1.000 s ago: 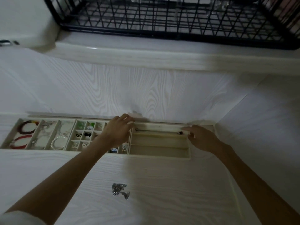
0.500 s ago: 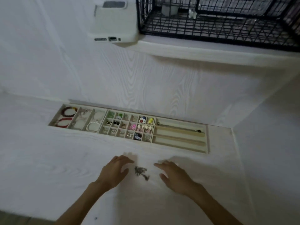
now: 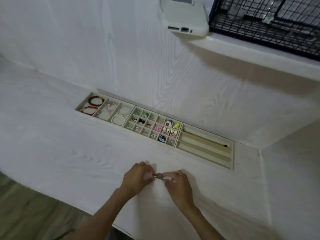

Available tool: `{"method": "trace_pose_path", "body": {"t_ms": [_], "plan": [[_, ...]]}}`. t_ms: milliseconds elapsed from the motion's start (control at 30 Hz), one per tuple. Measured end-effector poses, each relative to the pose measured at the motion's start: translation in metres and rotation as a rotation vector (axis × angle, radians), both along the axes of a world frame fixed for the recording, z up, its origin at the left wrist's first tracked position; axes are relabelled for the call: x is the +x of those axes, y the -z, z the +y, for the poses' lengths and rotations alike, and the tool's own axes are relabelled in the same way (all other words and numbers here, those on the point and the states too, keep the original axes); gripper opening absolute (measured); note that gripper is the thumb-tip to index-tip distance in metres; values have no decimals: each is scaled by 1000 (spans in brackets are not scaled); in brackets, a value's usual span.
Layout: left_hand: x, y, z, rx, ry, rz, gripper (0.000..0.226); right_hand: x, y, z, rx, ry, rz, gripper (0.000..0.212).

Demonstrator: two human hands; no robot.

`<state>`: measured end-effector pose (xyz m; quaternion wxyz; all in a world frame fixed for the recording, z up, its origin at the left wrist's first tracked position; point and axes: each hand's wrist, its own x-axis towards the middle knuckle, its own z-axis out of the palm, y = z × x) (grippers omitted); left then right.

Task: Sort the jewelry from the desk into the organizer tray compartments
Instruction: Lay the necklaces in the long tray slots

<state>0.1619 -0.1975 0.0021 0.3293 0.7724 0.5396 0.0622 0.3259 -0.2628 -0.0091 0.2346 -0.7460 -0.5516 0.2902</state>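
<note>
A small tangled silver chain [image 3: 159, 176] lies on the white desk near its front edge. My left hand [image 3: 136, 179] and my right hand [image 3: 178, 185] meet over it, and the fingertips of both pinch it from either side. Behind them the cream organizer tray [image 3: 232, 158] runs along the wall. Its left section holds red and pearl bracelets [image 3: 91, 105], its middle grid holds earrings and small charms [image 3: 162, 129], and its right long slots hold one thin necklace [image 3: 206, 139].
A white phone [image 3: 183, 16] lies on the raised ledge at the back, beside a black wire basket [image 3: 266, 23]. The desk's front edge runs diagonally at the lower left, with wooden floor [image 3: 26, 213] beyond it. A side wall closes the right.
Both hands left the tray's long slots, came back toward me to the loose chain on the desk, and now pinch it. The view has swung left and pulled back.
</note>
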Motion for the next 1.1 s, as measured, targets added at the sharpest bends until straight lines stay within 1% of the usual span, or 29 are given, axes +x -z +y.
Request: {"method": "trace_pose_path", "body": {"t_ms": [67, 133, 200, 267, 333, 367, 433, 500, 633, 700, 767, 933, 967, 1033, 1100], "plan": [[-4, 1, 0, -20, -75, -18, 18, 3, 0, -1, -1, 25, -1, 19], [-7, 2, -2, -34, -132, -12, 17, 8, -3, 0, -9, 7, -57, 17], [-7, 2, -6, -45, -172, -14, 18, 11, -8, 0, 22, -81, -127, 22], [-4, 1, -10, -52, -187, -28, 20, 11, -11, 1, 93, -220, -200, 31], [2, -1, -13, -34, -179, -23, 23, 10, -12, 0, 137, -355, -325, 40], [4, -1, -14, -26, -182, -17, 24, 9, -11, -2, 150, -385, -381, 43], [9, 0, -15, -9, -202, -11, 25, 10, -10, -6, 152, -367, -431, 50], [14, -1, -14, 13, -211, 23, 26, 12, -10, -10, 146, -343, -440, 52], [22, -5, -10, 28, -119, 128, 22, 15, -13, -14, 112, -335, -452, 49], [21, -9, -7, -1, -82, 130, 20, 18, -15, -14, 100, -325, -434, 46], [15, -14, -2, -43, -86, 86, 17, 21, -17, -12, 83, -324, -402, 45], [0, -37, 14, -76, -31, 24, 13, 29, -27, -2, -28, -329, -352, 40], [-2, -42, 17, -84, -18, 3, 14, 29, -32, 2, -37, -300, -286, 38], [-5, -55, 23, -107, -2, -53, 17, 24, -47, 13, -44, -238, -94, 37], [-5, -70, 28, -117, -4, -88, 14, 19, -61, 25, -66, -250, 42, 41]]}}
